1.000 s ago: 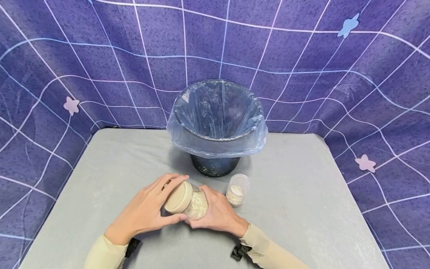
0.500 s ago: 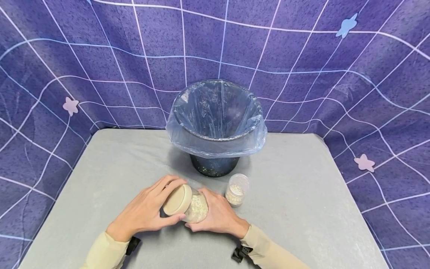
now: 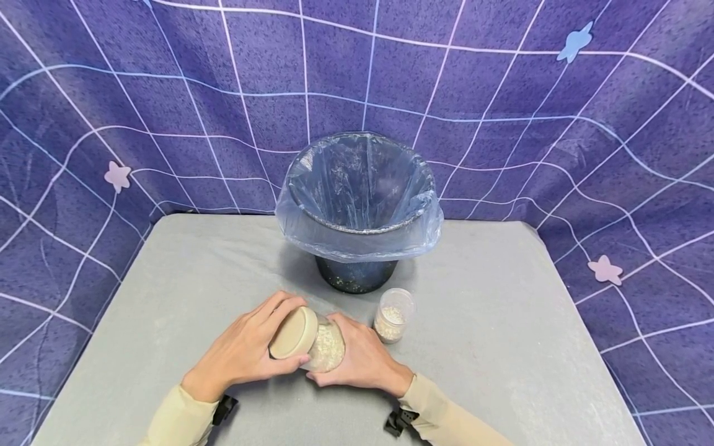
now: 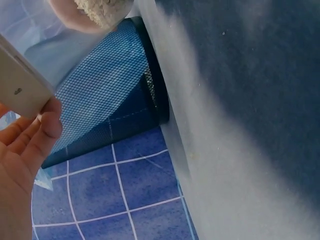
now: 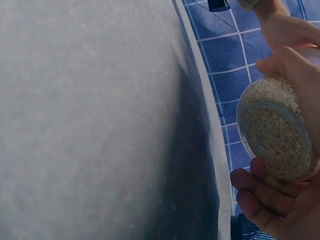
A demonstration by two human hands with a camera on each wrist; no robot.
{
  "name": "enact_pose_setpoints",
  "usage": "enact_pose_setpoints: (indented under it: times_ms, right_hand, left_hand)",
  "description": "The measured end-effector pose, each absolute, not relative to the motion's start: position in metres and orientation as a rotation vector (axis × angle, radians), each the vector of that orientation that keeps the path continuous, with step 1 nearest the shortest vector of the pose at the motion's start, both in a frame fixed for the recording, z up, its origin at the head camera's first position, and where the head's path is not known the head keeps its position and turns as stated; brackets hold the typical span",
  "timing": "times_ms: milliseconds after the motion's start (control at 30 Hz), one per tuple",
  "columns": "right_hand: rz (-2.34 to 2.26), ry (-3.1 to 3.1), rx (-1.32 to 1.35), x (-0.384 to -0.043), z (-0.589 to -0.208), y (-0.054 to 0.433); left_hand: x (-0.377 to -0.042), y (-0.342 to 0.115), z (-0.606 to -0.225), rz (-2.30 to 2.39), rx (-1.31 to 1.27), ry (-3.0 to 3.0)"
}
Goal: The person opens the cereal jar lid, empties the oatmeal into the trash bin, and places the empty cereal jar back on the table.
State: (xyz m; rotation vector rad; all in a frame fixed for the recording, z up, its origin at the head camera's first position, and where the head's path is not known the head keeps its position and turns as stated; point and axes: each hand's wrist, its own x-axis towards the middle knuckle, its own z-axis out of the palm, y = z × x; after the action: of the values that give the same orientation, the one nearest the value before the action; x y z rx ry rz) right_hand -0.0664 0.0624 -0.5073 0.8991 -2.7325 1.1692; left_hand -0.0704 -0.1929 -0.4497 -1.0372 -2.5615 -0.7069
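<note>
"What's the biggest surface on your monitor?"

"A purple-blue cloth backdrop point(image 3: 480, 87), rippled and printed with a pale grid. In front of it I have a table point(image 3: 491, 310) covered in matte grey fabric."

"And standing there?"

"A round, dark mesh wastebasket point(image 3: 357, 275); my left wrist view brings out its fine perforations. A thin, crinkled, bluish plastic liner point(image 3: 362, 241) hangs over the rim."

"Are the hands occupied?"

"Both. I see the left hand point(image 3: 242, 348) gripping one end of a jar point(image 3: 328, 348), the right hand point(image 3: 367, 356) curled round the other. The jar is clear, smooth and rounded, holding coarse, pale flakes point(image 5: 275, 135)."

"Anything smaller?"

"A small clear tub point(image 3: 397, 313), partly filled with similar flakes, just beside the right hand and near the wastebasket. Then the jar's cream lid point(image 3: 291, 336), a smooth, thick disc."

"So where is the jar, exactly?"

"Between the hands, tilted, on my side of the wastebasket. The left fingers and thumb span the lid; the right ones clasp the clear body. I can't tell whether the lid is tight."
</note>
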Motion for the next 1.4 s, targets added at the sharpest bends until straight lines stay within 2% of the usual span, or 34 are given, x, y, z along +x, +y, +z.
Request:
enact_pose_setpoints:
  times_ms: [500, 767, 1033, 1200, 1400]
  right_hand:
    - [1.106, -2.689, 0.886, -0.067, -0.511, 0.061]
    - [1.089, -2.649, 0.892, -0.067, -0.512, 0.060]
    - [1.100, -2.653, 0.892, -0.067, -0.513, 0.060]
    - [1.075, -2.647, 0.900, -0.067, -0.512, 0.061]
    - [1.064, -2.652, 0.895, -0.069, -0.509, 0.062]
  left_hand:
    - [-0.065, -0.182, -0.455, -0.686, -0.858, -2.481]
    - [-0.054, -0.172, -0.448, -0.644, -0.694, -2.541]
    - [-0.051, -0.170, -0.444, -0.600, -0.634, -2.618]
    - [-0.050, -0.175, -0.446, -0.665, -0.670, -2.740]
    - [-0.059, -0.190, -0.447, -0.744, -0.892, -2.699]
